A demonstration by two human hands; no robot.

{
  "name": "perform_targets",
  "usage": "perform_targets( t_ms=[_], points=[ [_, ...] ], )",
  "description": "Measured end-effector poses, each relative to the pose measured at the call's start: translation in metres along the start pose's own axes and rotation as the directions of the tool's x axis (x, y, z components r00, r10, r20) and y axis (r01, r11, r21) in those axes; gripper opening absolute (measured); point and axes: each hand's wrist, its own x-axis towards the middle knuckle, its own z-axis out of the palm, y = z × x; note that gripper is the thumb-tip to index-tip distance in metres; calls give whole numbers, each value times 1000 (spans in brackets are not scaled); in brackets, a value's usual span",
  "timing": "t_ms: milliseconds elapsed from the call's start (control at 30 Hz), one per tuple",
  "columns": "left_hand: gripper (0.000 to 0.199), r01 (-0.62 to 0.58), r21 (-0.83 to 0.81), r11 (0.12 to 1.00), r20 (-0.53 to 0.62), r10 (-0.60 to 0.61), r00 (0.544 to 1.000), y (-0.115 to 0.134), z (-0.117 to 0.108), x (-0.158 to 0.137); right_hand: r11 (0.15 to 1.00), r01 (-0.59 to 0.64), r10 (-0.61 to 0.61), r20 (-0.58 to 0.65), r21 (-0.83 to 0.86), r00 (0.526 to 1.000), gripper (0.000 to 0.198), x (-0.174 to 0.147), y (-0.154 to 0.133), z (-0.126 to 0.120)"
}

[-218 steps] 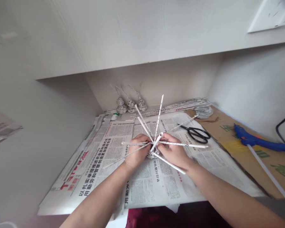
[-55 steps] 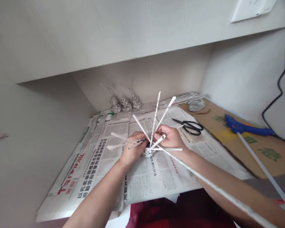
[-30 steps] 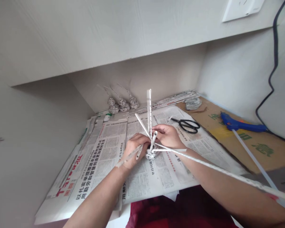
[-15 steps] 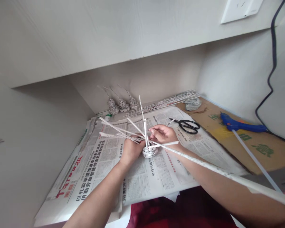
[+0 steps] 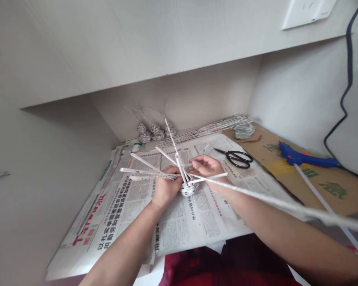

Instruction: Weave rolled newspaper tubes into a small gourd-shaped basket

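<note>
A small round weaving of rolled newspaper (image 5: 188,190) sits between my hands, with several paper tubes (image 5: 147,163) fanning out from its top. My left hand (image 5: 168,186) is closed on the left side of the weaving, its fingertips partly hidden behind the tubes. My right hand (image 5: 207,166) is at the far right side with bent fingers close together; what they pinch, if anything, is hidden. One long paper tube (image 5: 256,194) runs from the weaving across my right forearm to the right edge of the view.
Newspaper sheets (image 5: 179,238) cover the table. Black scissors (image 5: 238,159) lie to the right, near a blue glue gun (image 5: 304,157) on cardboard (image 5: 286,174). Three woven paper gourds (image 5: 157,132) and a bundle of paper tubes (image 5: 209,129) are along the back wall.
The upright tubes have tilted to the left and the weaving has turned slightly. The long tube at right has shifted upward. Both hands stay at the weaving.
</note>
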Motion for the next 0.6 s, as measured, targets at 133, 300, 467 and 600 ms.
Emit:
perform_targets(
  t_ms=[133,300,467,600],
  points=[
    [13,-53,77,996,-37,56,998,0,-1,1,964,53,-39,60,-261,997,22,1,4,-6],
    [11,-83,134,988,-52,90,995,0,-2,0,939,-79,123,111,-336,986,23,-1,9,-7],
    [9,-57,115,992,-52,63,997,1,-3,1,958,-54,121,223,-283,967,31,-5,6,-6],
    [9,-88,129,988,-24,92,995,3,-3,1,971,-28,84,227,-239,970,36,-4,3,-5]
  ],
)
